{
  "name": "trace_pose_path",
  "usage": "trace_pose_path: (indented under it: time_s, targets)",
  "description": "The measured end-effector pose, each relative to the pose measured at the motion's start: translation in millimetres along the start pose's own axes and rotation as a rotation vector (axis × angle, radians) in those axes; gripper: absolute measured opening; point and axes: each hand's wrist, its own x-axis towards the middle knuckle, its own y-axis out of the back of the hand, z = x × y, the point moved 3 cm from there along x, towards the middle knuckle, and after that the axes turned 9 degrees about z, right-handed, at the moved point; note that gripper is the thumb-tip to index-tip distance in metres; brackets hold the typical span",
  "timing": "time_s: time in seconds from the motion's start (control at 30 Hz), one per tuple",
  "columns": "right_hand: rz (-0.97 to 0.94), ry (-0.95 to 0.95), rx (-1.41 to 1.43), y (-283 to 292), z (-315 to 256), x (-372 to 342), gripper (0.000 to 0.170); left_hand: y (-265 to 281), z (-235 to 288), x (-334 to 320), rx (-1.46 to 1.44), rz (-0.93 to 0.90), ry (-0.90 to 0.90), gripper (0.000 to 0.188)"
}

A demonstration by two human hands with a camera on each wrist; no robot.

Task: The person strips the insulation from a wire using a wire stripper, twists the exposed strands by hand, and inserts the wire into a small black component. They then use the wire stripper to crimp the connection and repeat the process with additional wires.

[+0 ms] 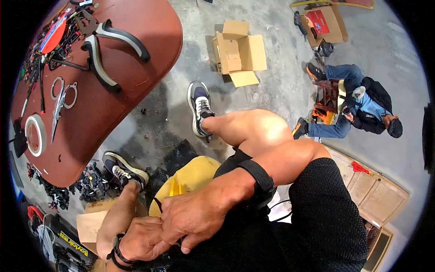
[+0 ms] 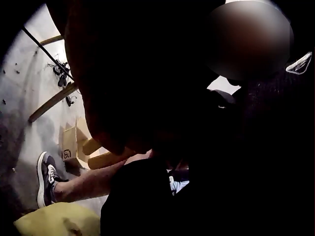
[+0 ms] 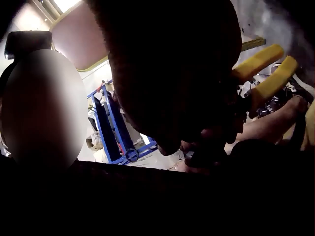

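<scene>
The concrete floor (image 1: 281, 95) spreads pale and stained under everything, running between the rounded edge of the red-brown tabletop (image 1: 136, 86) at upper left and the seated person (image 1: 376, 99) at right. A wooden panel (image 1: 374, 186) lies at lower right, and a blue frame (image 3: 114, 128) shows in the right wrist view. Along the tabletop's outer side sprawls a tangle of dark cables (image 1: 34, 63); nearer its curved edge lie large grey-and-black-handled pliers (image 1: 129, 41), then metal scissors (image 1: 58, 106) and a white tape roll (image 1: 43, 136).

An open carton (image 1: 251, 52) stands on the floor, flaps out, with bare concrete between it and the tabletop's edge. The wearer's shoes (image 1: 199, 102) rest apart on the floor — one near that edge, the other nearer the carton — and a yellow seat (image 1: 195, 167) shows between the legs.

Over the lap the hands meet, touching. The right hand (image 1: 197, 215) lies back up, fingers curled round the hidden part of a yellow-handled tool (image 1: 176, 187); its two handles jut past the knuckles, parted. The left hand (image 1: 145, 238) presses close beside it, fingers bent — whether it pinches anything, I cannot tell, as the wrist views are too dark.
</scene>
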Motion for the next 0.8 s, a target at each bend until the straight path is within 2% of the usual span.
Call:
trace_pose_path:
  time_s: [0.07, 0.1, 0.13, 0.17, 0.2, 0.23, 0.27, 0.3, 0.33, 0.37, 0.43, 0.5, 0.53, 0.6, 0.7, 0.73, 0.8]
  targets:
    - [-0.003, 0.019, 0.038, 6, 4, -9, 0.027, 3, 1, 0, 0.032, -0.057, 0.043, 0.008]
    - [0.000, 0.031, 0.069, 11, 5, -14, 0.023, 11, -11, -18, 0.191, 0.130, 0.134, 0.008]
    - [0.002, -0.275, 0.269, 63, -9, -24, 0.029, 20, -19, -17, 0.275, 0.235, 0.144, 0.007]
    - [0.150, -0.206, 0.026, 98, -22, -28, 0.028, 27, -26, -18, 0.356, 0.339, 0.162, 0.009]
    - [0.306, -0.115, -0.181, 121, -25, -25, 0.027, 33, -20, -2, 0.353, 0.344, 0.135, 0.015]
    - [0.334, -0.112, -0.092, 127, -23, -16, 0.027, 42, -10, 10, 0.342, 0.310, 0.112, 0.023]
    - [0.381, -0.165, 0.014, 120, -29, -17, 0.027, 36, -9, 8, 0.187, 0.236, 0.148, 0.031]
    - [0.352, -0.144, 0.005, 110, -26, -12, 0.028, 30, -6, 5, 0.035, 0.166, 0.195, 0.040]
    - [0.289, -0.185, -0.004, 114, -25, -3, 0.029, 30, -9, -2, -0.022, 0.243, 0.225, 0.042]
    - [0.239, -0.220, -0.022, 115, -32, 1, 0.029, 42, -11, -1, 0.066, 0.295, 0.070, 0.039]
    - [0.189, -0.282, 0.019, 115, -35, 6, 0.030, 58, 5, 1, -0.007, 0.432, -0.062, 0.034]
    - [0.261, -0.351, 0.163, 121, -39, 13, 0.029, 69, 26, 5, -0.209, 0.589, -0.080, 0.028]
    - [0.331, -0.412, 0.273, 121, -43, 16, 0.029, 77, 46, 9, -0.177, 0.641, 0.006, 0.031]
    - [0.476, -0.272, 0.400, 128, -49, 28, 0.026, 77, 50, 9, -0.454, 0.876, 0.000, 0.035]
    - [0.629, -0.076, 0.411, 146, -54, 62, 0.028, 98, 69, 18, -0.468, 1.017, -0.125, 0.041]
    - [0.655, -0.003, 0.424, 154, -58, 74, 0.030, 106, 73, 24, -0.479, 1.004, -0.152, 0.042]
    - [0.690, 0.035, 0.481, 167, -61, 95, 0.031, 112, 74, 34, -0.479, 1.097, -0.202, 0.052]
